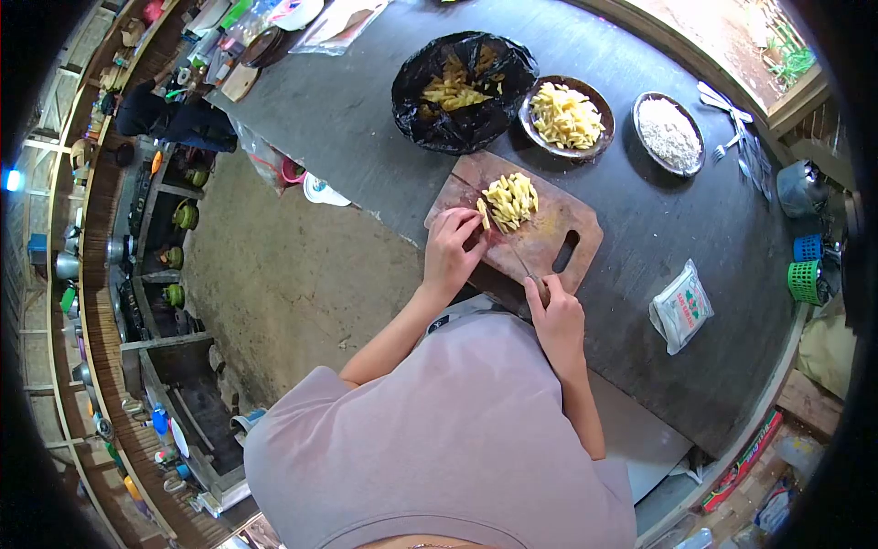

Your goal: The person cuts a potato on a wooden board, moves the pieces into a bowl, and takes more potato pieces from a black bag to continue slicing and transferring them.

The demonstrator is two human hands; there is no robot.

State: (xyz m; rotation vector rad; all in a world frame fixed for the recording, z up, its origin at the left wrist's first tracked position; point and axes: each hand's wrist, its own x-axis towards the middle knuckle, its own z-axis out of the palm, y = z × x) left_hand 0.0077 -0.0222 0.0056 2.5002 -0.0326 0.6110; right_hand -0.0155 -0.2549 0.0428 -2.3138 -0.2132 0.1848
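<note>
A brown wooden cutting board lies on the dark counter with a pile of pale yellow cut strips on it. My left hand presses a piece down at the board's near left edge, beside the pile. A knife is gripped by its handle in my right hand, its blade lying across the board and pointing toward my left fingers.
Beyond the board sit a black plastic bag with yellow peelings, a bowl of cut strips and a plate of white grains. A white packet lies to the right. Green and blue baskets stand at the counter's right end.
</note>
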